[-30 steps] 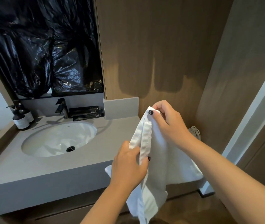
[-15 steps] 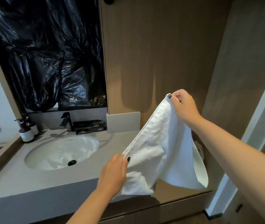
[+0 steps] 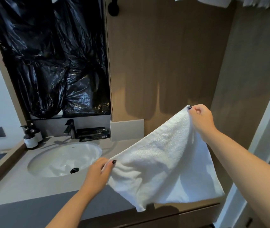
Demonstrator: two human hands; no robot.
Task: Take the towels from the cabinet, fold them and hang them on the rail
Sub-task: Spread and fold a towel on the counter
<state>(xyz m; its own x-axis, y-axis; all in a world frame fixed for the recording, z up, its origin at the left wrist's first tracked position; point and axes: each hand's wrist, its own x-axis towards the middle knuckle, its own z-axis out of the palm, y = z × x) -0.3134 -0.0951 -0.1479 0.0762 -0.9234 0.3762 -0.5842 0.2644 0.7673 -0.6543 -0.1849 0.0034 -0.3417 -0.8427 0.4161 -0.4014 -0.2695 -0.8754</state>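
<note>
A white towel (image 3: pixel 165 163) hangs spread in the air above the right end of the grey worktop (image 3: pixel 32 186) — held by two corners. The left hand (image 3: pixel 100 175) pinches the low near corner between thumb and curled fingers; the right hand (image 3: pixel 201 120) pinches the higher far corner the same way. The sink (image 3: pixel 65 159) lies to the left — more white towels (image 3: pixel 213 1) hang at the top edge.

Bare forearms, no sleeves, dark glittery nail polish on both hands (image 3: pixel 98 174).
</note>
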